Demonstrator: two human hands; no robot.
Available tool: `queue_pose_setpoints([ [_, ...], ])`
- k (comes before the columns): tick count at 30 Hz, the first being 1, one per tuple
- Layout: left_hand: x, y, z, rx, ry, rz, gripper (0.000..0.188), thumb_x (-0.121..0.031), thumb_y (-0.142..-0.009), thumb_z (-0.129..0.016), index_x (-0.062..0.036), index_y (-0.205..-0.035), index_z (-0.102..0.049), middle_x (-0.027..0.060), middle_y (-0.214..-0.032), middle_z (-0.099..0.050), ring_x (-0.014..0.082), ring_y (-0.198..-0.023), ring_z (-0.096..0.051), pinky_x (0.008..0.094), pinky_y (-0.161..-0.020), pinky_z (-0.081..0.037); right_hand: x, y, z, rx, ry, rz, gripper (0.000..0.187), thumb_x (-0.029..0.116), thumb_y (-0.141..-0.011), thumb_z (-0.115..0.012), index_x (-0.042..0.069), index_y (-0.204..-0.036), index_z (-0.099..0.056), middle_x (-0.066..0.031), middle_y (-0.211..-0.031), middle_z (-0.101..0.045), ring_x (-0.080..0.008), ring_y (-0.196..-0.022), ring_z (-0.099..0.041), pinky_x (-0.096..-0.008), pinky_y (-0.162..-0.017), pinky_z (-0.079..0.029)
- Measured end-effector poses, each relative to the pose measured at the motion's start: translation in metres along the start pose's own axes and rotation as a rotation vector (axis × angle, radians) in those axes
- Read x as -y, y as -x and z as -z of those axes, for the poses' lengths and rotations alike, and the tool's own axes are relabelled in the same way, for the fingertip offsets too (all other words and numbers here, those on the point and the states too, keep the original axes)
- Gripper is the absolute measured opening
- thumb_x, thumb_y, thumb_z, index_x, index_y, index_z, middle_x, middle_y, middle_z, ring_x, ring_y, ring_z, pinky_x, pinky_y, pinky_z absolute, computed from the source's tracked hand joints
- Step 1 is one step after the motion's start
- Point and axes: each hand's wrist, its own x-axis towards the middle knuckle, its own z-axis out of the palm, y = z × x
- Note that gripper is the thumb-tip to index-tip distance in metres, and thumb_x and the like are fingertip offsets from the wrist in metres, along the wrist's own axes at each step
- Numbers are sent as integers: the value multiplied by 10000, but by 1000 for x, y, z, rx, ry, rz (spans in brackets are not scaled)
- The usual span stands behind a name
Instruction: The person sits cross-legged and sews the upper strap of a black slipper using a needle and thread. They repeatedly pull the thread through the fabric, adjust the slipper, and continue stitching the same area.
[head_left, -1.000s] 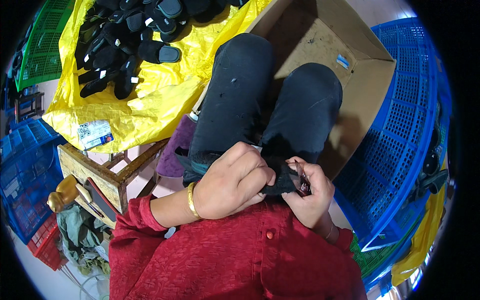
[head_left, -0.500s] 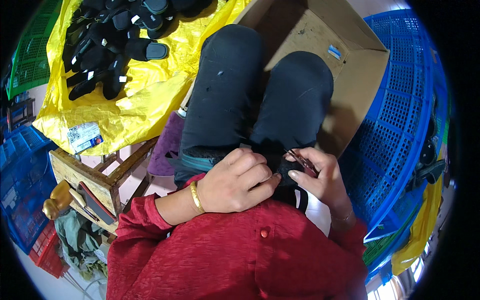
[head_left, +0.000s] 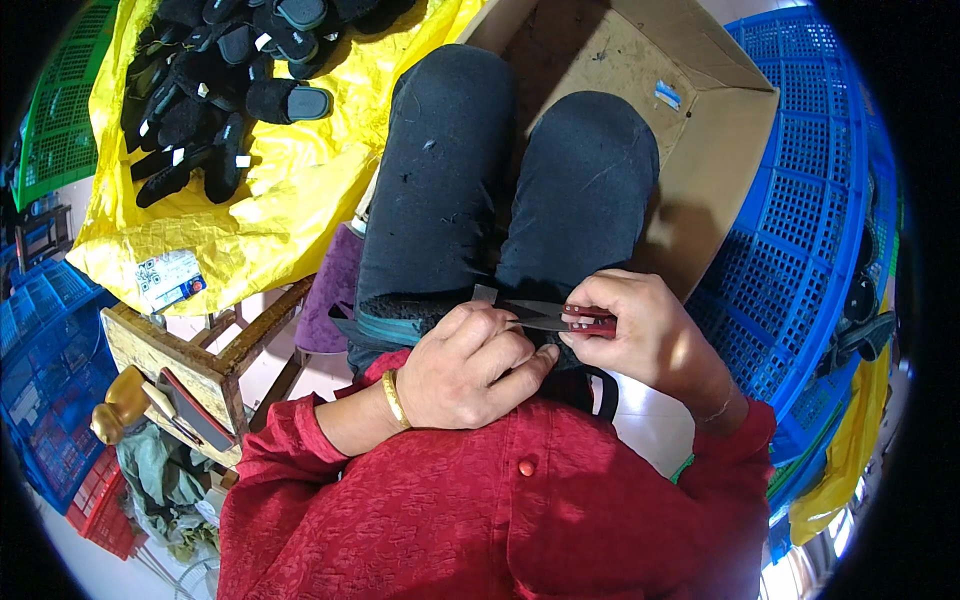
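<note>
On my lap lies a black fluffy slipper (head_left: 392,308) with a teal edge along its side. My left hand (head_left: 478,365) is closed on it, knuckles up, and covers much of it. A small pale grey tab (head_left: 485,294) sticks up just beyond these fingers. In my right hand (head_left: 640,320) are small thread snips (head_left: 545,314) with a dark red handle, and the fingers are wrapped round it. Their two dark blades point left, somewhat apart, with the tips at my left fingers. Whether they touch the slipper I cannot tell.
A yellow sack (head_left: 335,190) holds several black slippers (head_left: 290,101) at the far left. Beyond my knees stands a cardboard box (head_left: 725,165). Blue crates (head_left: 800,220) rise at the right. A wooden stool (head_left: 165,350) with a wooden-handled tool (head_left: 122,400) is at the left.
My right hand has turned the snips from lying back in the palm to pointing left at my left fingers. It has let go of the black fluffy part it pinched. My left hand barely moved.
</note>
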Motion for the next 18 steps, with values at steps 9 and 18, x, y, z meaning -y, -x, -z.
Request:
queue_pose_setpoints([
  [9, -1, 3, -7, -99, -64, -1, 241, -152, -606, -735, -120, -843, -707, 2, -738, -470, 181, -729, -498, 306, -622, -455, -1, -1, 5, 61, -49, -38, 161, 78, -740, -690, -31, -818, -600, -163, -743, -610, -261, -675, -627, -340, -605, -485],
  [18, 1, 4, -9, -93, -69, -15, 287, -157, -601, -679, -120, -883, -712, 1, -757, -485, 181, -745, -494, 296, -622, -456, -14, -7, -9, 62, -98, -166, 126, 73, -725, -657, -22, -775, -591, -140, -634, -576, -172, -570, -558, -316, -558, -458],
])
